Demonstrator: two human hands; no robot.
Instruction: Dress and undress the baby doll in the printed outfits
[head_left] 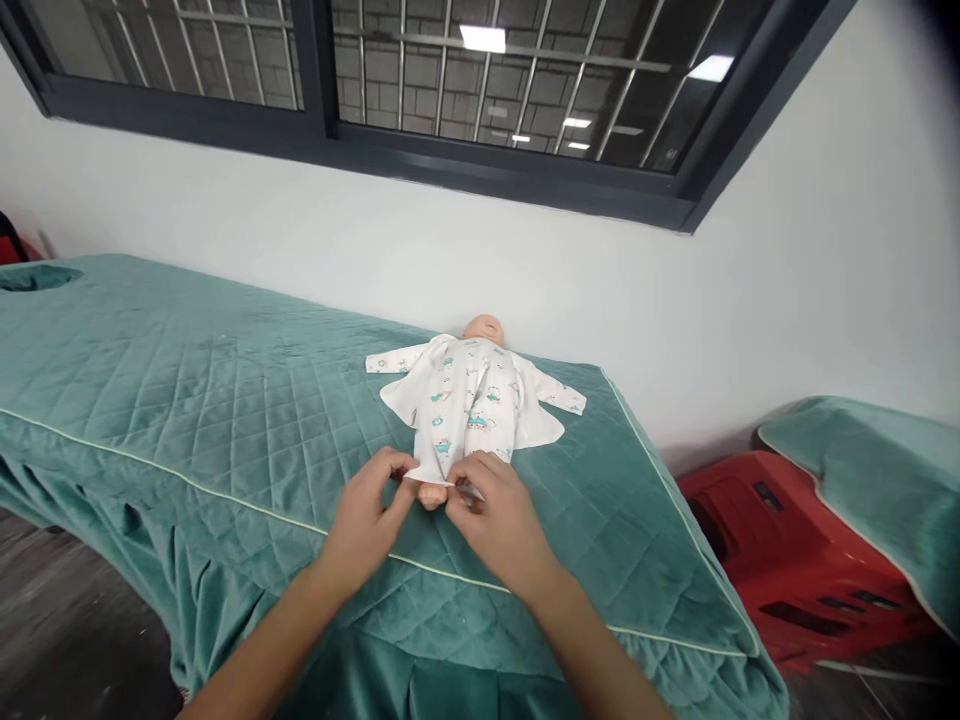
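Observation:
A baby doll [484, 329] lies on its back on a green quilted bed [187, 400], head toward the wall. It wears a white printed romper [465, 400] with sleeves spread out. My left hand [367, 520] pinches the hem of the romper's leg at the doll's foot [431, 494]. My right hand [499, 520] grips the same hem from the other side, fingers closed on the cloth. Both hands meet at the near end of the doll.
The bed's far left end has a face hole [37, 277]. A red plastic object [795, 560] stands on the floor at the right, beside another green-covered bed [870, 470]. A white wall and a dark-framed window [420, 150] lie behind.

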